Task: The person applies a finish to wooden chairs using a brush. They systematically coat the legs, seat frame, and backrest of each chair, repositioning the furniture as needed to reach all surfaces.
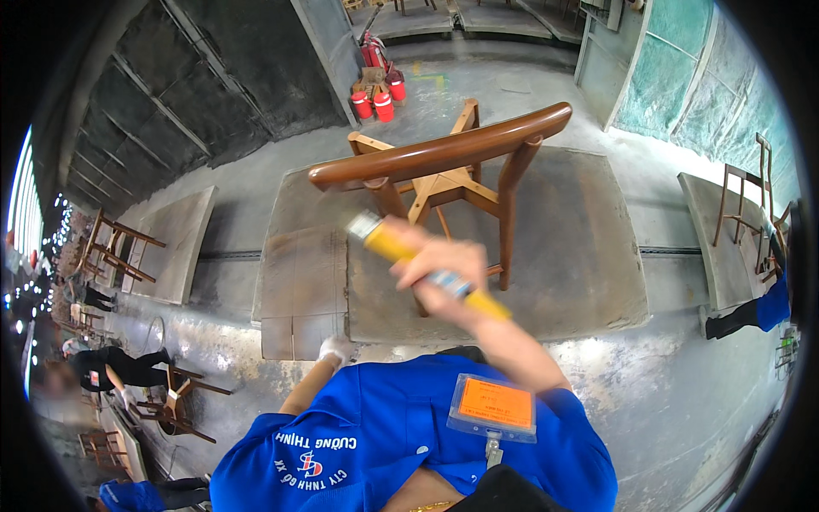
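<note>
My right hand (448, 264) is closed around a long yellow tool (391, 241) with a pale, blurred tip and a blue-and-white patch along its side; motion hides its exact kind. The tool slants across in front of a wooden chair frame (444, 152), just below its curved, glossy brown top rail. Lighter bare wood shows on the crossed seat supports (448, 183). I cannot tell whether the tip touches the chair. Low on the left, my left hand (335, 348), whitish as if gloved, is beside the platform's near edge, its fingers too small to read.
The chair stands on a broad grey platform (580, 256) with a brown cardboard sheet (303, 282) at its left. Red buckets (384, 107) and a fire extinguisher (373, 53) stand beyond. Other platforms with chairs lie left and right; people work at both sides.
</note>
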A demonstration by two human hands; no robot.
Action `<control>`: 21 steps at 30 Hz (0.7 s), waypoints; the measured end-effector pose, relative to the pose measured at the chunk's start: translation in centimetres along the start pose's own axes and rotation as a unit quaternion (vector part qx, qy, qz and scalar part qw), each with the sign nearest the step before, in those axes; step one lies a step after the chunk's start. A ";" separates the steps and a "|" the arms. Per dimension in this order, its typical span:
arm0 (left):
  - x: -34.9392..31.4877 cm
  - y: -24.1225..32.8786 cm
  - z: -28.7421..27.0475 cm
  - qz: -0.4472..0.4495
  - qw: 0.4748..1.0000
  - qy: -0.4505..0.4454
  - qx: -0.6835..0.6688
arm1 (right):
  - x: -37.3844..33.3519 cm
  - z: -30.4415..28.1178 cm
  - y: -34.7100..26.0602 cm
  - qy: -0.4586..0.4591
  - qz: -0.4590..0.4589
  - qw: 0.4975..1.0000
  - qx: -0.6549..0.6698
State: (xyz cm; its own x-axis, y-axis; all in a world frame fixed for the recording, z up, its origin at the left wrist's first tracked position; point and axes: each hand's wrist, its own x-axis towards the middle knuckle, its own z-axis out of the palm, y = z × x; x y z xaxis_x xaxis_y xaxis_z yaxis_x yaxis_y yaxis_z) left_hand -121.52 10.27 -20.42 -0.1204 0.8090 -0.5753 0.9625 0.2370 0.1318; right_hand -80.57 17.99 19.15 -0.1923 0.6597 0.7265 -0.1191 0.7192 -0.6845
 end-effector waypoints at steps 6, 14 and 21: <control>-5.1 -14.3 6.3 -0.186 0.974 -0.121 -0.049 | 0.9 -2.9 2.3 0.369 -0.174 0.875 -0.260; -4.6 -11.6 -0.8 -0.142 0.984 -0.057 -0.094 | -3.6 5.3 3.9 0.200 0.016 0.979 0.029; -0.1 1.4 -11.7 0.099 0.977 0.099 -0.161 | -11.5 5.7 18.8 0.449 0.127 0.684 0.561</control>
State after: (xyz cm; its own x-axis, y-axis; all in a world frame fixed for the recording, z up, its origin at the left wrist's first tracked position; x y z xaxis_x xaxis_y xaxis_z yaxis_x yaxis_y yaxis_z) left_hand -123.01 16.85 -10.70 -0.0152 0.9365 -0.3503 0.8492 0.1971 0.4900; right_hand -86.15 22.63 -2.43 0.2715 0.9621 -0.0254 -0.9618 0.2702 -0.0446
